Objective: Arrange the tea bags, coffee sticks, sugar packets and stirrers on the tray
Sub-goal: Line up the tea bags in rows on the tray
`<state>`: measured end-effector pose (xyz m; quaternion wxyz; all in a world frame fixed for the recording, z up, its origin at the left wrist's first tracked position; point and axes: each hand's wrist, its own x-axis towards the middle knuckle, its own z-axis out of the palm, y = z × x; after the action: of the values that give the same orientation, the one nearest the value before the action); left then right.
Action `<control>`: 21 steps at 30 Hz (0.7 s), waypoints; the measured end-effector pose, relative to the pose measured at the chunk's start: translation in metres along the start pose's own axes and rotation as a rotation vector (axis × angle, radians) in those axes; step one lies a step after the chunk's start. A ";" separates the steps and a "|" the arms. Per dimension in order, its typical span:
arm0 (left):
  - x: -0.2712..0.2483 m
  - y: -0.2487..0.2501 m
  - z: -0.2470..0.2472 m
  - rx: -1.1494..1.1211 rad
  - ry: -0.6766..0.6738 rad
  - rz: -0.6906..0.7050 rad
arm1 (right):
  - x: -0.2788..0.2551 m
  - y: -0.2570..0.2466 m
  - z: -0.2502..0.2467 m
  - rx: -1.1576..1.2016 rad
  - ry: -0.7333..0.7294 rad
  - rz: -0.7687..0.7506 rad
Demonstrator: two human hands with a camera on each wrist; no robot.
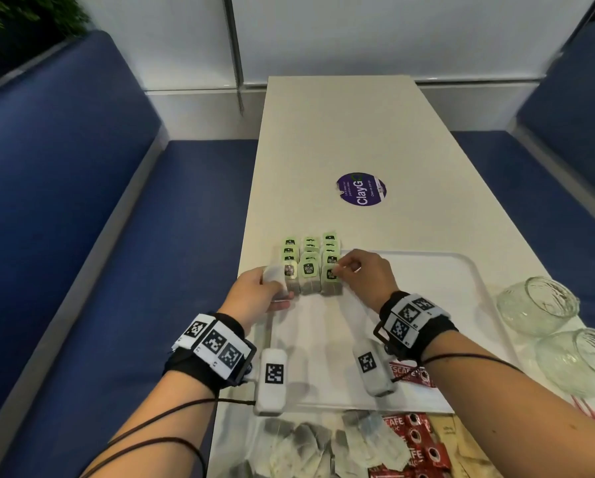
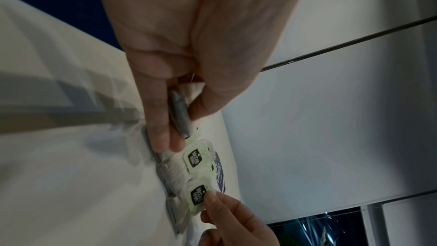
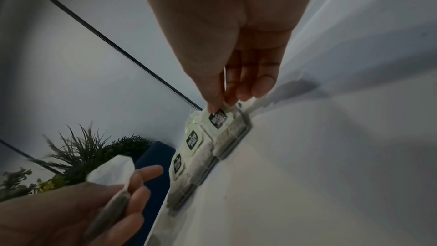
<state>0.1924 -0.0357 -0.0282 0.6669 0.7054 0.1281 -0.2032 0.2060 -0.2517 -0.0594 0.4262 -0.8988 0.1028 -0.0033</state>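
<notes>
A long white table (image 1: 340, 132) is seen between two blue benches (image 1: 82, 201), and on its near end a white tray (image 1: 461, 270) is laid. At the tray's far left corner, tea bags (image 1: 309, 263) are set out in three columns, each several bags deep; the exact number cannot be counted, since the bags overlap. Two glass jars (image 1: 537, 305) are lying on their sides to the right of the right hand (image 1: 365, 274), at the tray's right edge. One loose tea bag (image 1: 275, 281) is gripped by the left hand (image 1: 254, 294), its fingers curled round it, just left of the arranged columns. The green tag (image 1: 331, 273) of the nearest bag in the right column is pinched between the right hand's thumb and forefinger. Nearer than both hands, a heap of loose tea bags (image 1: 306, 443) and red coffee sticks (image 1: 416, 443) is spread below the tray; neither can be counted. One purple round sticker (image 1: 361, 189) is stuck to the table beyond the hands. Only in the head view are the jars, the heaps and the full columns shown. In the left wrist view the held bag (image 2: 181, 117) is shown edge-on between fingers (image 2: 158, 122) and thumb; in the right wrist view the pinch on the tag (image 3: 218, 118) is shown closely, and green plants (image 3: 78, 154) are seen past the left hand (image 3: 71, 212).
</notes>
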 end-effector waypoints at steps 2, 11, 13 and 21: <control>-0.001 -0.001 0.001 0.011 -0.010 0.020 | -0.004 -0.002 -0.003 0.040 0.023 -0.005; -0.019 0.003 0.024 0.074 -0.046 0.103 | -0.037 -0.041 -0.005 0.228 -0.212 -0.159; -0.020 0.001 0.027 0.215 0.068 0.189 | -0.040 -0.042 -0.005 0.192 -0.179 -0.156; -0.036 0.000 0.037 0.495 0.150 0.382 | -0.053 -0.053 0.002 0.124 -0.095 -0.132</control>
<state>0.1559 -0.0693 -0.0123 0.4898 0.8705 -0.0111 -0.0470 0.1639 -0.2072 -0.0154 0.4842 -0.8747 0.0225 0.0047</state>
